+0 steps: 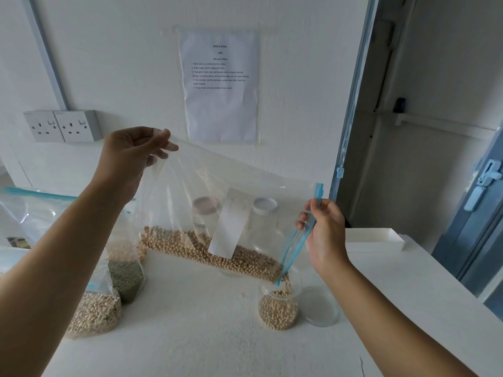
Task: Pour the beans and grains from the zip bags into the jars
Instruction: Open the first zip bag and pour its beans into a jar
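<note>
A clear zip bag with a blue zip strip hangs tilted over the table, pale round beans lying along its lower edge. My left hand pinches the bag's raised bottom corner. Lower down on the other side, my right hand grips the zip end. The bag's open mouth points down into an open glass jar, which is part filled with the same beans. Beans are dropping from the mouth into it. The jar's clear lid lies on the table right beside it.
Two lidded jars stand behind the bag near the wall. At the left sit a bag of pale beans, a bag of green grains and another zip bag. A white tray lies at the right, by the table's edge.
</note>
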A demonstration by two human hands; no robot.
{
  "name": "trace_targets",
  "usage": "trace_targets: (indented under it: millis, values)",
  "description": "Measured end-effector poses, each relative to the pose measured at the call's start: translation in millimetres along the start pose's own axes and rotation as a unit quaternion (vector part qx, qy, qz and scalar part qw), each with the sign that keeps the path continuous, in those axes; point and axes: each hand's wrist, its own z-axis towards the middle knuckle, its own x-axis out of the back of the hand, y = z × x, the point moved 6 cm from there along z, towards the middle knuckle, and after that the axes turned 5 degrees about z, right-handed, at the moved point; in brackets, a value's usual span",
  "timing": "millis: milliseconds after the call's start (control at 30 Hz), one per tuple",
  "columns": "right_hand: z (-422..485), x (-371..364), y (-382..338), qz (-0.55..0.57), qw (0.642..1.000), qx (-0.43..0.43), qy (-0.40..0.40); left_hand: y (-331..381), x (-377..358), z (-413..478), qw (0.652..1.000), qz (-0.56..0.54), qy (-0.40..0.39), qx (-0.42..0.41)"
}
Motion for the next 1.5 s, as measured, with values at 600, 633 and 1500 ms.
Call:
trace_targets:
  millis: [600,633,1500]
  values:
    - [-11.0,1.5,2.0,-0.017,1.0,0.0,0.008,-2.1,-3.4,4.0,1.0,0.005,-0.011,-0.002]
    - [-11.7,1.7,1.7,-0.024,1.0,0.0,0.009,-1.1,-3.6,3.2,1.0,0.006,-0.011,-0.001]
    - [-10.2,1.0,-0.8,-0.045,0.999,0.017,-0.004,-5.4,-3.9,8.6,1.0,-0.002,-0.012,0.002]
